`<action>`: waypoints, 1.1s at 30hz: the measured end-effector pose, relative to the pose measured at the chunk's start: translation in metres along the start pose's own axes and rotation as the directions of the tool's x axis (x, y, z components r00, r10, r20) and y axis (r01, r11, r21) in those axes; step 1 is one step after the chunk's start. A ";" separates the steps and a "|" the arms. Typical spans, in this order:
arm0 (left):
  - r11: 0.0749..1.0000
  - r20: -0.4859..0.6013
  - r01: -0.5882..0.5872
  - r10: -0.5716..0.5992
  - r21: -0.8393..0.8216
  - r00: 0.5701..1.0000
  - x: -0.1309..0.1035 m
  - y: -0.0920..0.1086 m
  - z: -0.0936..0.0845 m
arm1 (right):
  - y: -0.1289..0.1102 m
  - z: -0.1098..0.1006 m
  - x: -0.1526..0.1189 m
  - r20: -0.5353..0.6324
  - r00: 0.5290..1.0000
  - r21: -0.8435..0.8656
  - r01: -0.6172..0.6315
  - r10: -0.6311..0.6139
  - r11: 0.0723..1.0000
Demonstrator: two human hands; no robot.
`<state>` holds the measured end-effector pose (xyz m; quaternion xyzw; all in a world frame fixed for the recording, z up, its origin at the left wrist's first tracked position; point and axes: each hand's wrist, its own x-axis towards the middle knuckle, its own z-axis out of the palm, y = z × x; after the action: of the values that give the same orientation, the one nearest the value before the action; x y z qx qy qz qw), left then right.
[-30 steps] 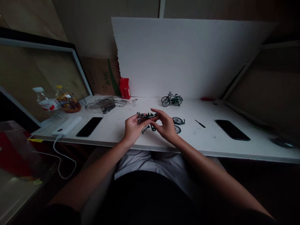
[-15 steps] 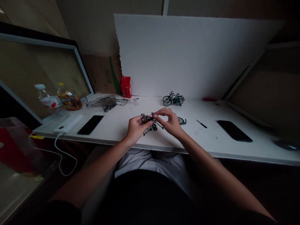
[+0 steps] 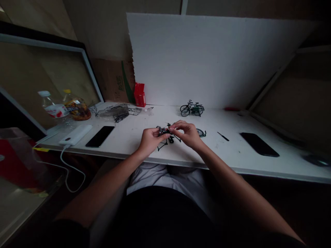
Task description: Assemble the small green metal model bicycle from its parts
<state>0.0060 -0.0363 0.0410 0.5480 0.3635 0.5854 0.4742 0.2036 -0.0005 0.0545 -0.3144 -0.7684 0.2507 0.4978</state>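
Above the white tabletop, my left hand (image 3: 150,139) is closed on a small dark model bicycle part (image 3: 162,130) with silvery pieces, gripped between thumb and fingers. My right hand (image 3: 188,133) pinches the other end of the same part with thumb and forefinger; its exact shape is hidden by the fingers. Below them on the table lie thin dark frame pieces (image 3: 162,146). Just right of my right hand rests a small model wheel with a green mudguard (image 3: 201,133). Farther back stand assembled model bicycles (image 3: 191,109).
A small screwdriver-like tool (image 3: 222,136) and a black phone (image 3: 259,144) lie to the right. On the left are another phone (image 3: 100,136), a white power bank (image 3: 75,134) with a cable, two bottles (image 3: 77,109) and plastic-bagged parts (image 3: 113,112). A red box (image 3: 140,94) stands behind.
Both hands stay together on the model bicycle part, with only slight finger shifts. The whole view has moved very slightly.
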 end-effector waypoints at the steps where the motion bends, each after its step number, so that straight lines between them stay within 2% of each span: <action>1: 1.000 -0.001 0.001 -0.001 0.005 1.000 0.000 0.000 0.000 | 0.000 0.000 0.000 -0.001 1.000 -0.008 0.001 -0.001 1.000; 4: 0.999 0.006 -0.008 0.008 0.032 1.000 -0.001 0.002 0.000 | 0.002 0.000 0.000 0.015 0.999 0.008 -0.029 0.029 1.000; 9: 0.992 0.032 -0.056 0.053 0.110 0.998 -0.003 0.004 -0.001 | 0.006 0.002 -0.001 0.129 0.974 0.156 -0.206 0.186 0.966; 12: 0.991 0.055 -0.054 0.048 0.124 0.997 -0.002 0.005 -0.002 | 0.007 0.003 -0.001 0.183 0.958 0.225 -0.259 0.220 0.939; 19: 0.993 0.094 0.013 -0.024 0.121 0.995 0.000 0.005 -0.005 | 0.004 0.001 -0.001 0.203 0.956 0.234 -0.258 0.212 0.937; 28: 0.989 0.142 0.017 -0.038 0.149 0.989 0.003 0.006 -0.009 | 0.004 0.000 -0.002 0.219 0.945 0.169 -0.280 0.241 0.945; 33: 0.986 0.167 0.024 -0.052 0.166 0.985 0.008 0.004 -0.014 | 0.006 0.001 -0.001 0.219 0.951 0.125 -0.248 0.217 0.961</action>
<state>-0.0084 -0.0288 0.0447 0.6261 0.3786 0.4955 0.4681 0.2043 0.0028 0.0497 -0.3371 -0.7515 0.3960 0.4060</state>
